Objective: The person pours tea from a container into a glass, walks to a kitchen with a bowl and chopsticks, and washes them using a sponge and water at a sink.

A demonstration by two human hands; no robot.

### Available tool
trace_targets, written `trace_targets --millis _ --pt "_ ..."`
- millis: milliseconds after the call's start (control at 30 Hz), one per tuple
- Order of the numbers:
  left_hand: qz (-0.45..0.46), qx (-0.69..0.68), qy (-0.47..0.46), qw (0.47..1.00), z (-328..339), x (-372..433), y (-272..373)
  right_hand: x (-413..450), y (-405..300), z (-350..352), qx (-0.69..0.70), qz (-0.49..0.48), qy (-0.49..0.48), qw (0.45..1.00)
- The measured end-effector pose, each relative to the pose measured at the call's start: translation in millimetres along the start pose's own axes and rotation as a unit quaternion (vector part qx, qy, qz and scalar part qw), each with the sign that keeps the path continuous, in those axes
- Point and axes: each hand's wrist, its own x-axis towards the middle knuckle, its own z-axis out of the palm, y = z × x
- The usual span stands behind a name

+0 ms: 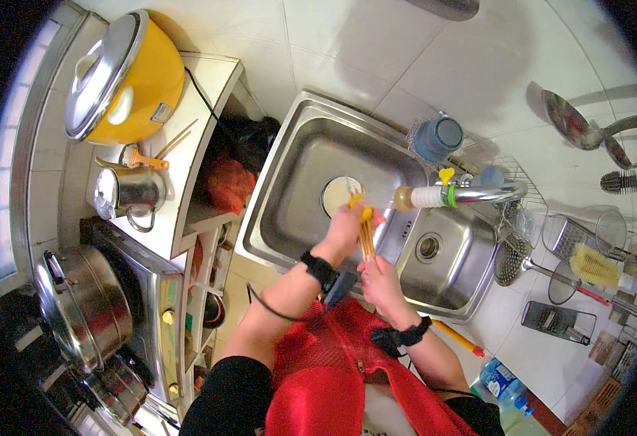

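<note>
My left hand [346, 226] is closed around the upper part of a bundle of wooden chopsticks [366, 240] over the large steel sink basin [291, 180]. Small yellow pieces [366, 214], perhaps a sponge, show between its fingers and the sticks. Lower down, my right hand [381, 283] grips the near end of the same bundle. Water sprays from the ribbed filter nozzle [426, 197] of the chrome tap [484, 193] onto the far end of the sticks. Beneath them a pale round disc [334, 197] lies on the basin floor, partly hidden by my left hand.
The small basin [454, 272] adjoins on the right. A blue container [442, 136] stands behind the tap. Strainers and a grater [572, 240] hang at right. On the left are a yellow rice cooker [144, 87], a steel mug [139, 191] and a large steel pot [92, 305].
</note>
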Motion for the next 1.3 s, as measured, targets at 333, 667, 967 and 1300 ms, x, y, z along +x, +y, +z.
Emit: trace_targets --millis 333,667,967,1300 --pt "0.008 -0.035 -0.025 0.999 1 1 -15 0 -27 -8 0.059 0.059 -0.028 0.996" --pt "-0.023 0.133 0.009 0.991 -46 28 38 -22 3 -33 0.200 0.053 -0.146 0.967" --pt "-0.067 -0.123 -0.135 0.981 -29 -3 54 24 18 -21 0.293 0.063 -0.260 0.918" --pt "0.053 0.011 -0.084 0.995 -15 0 58 46 30 -17 0.132 0.001 -0.210 0.969"
